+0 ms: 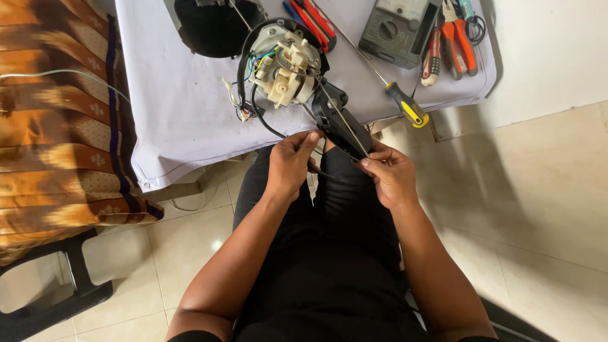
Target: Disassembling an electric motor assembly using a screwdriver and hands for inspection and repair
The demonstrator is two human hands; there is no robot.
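Observation:
An opened appliance base (284,63) with a cream switch block and coloured wires lies on the white cloth-covered table (183,107). Its black handle part (337,120) hangs over the table's front edge. My left hand (290,166) pinches a black cable (269,123) that runs from the base. My right hand (391,174) holds the lower end of the black handle part, with a thin wire across it. Both hands are above my lap in black trousers.
A yellow-and-black screwdriver (405,104) lies on the table to the right. Behind it are a grey multimeter (396,28), red-handled pliers (453,41), red and blue tools (313,22) and a black round cover (212,25). A patterned brown cushion (57,126) sits left, over tiled floor.

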